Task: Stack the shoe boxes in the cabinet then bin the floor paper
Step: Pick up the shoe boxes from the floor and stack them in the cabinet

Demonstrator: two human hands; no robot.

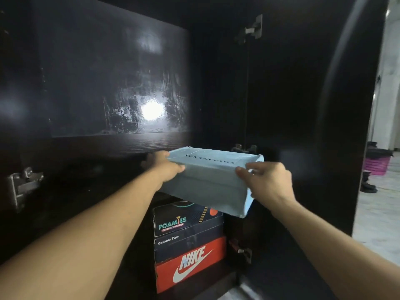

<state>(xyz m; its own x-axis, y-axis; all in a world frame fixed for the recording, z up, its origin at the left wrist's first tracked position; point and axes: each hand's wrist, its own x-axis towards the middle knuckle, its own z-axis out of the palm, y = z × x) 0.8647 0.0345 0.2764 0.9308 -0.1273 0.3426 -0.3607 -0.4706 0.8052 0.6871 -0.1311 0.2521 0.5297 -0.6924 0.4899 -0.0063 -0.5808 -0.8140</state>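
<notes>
A light blue shoe box point(207, 182) is held in the air inside the dark cabinet point(108, 83), just above a stack of boxes. My left hand point(162, 164) grips its left end and my right hand point(266, 180) grips its right end, thumbs on the lid. Below stand three stacked boxes: a black Foamies Skechers box point(186, 219) on top, a dark Onitsuka Tiger box point(188, 245) in the middle, and a red Nike box point(190, 267) at the bottom. No floor paper shows in view.
The cabinet door point(337, 126) stands open at the right, with metal hinges point(252, 29) along the frame. Past it lies a pale tiled floor point(381, 213) with a pink basket point(376, 164) and dark shoes point(368, 185). A hinge point(21, 185) sits at the left.
</notes>
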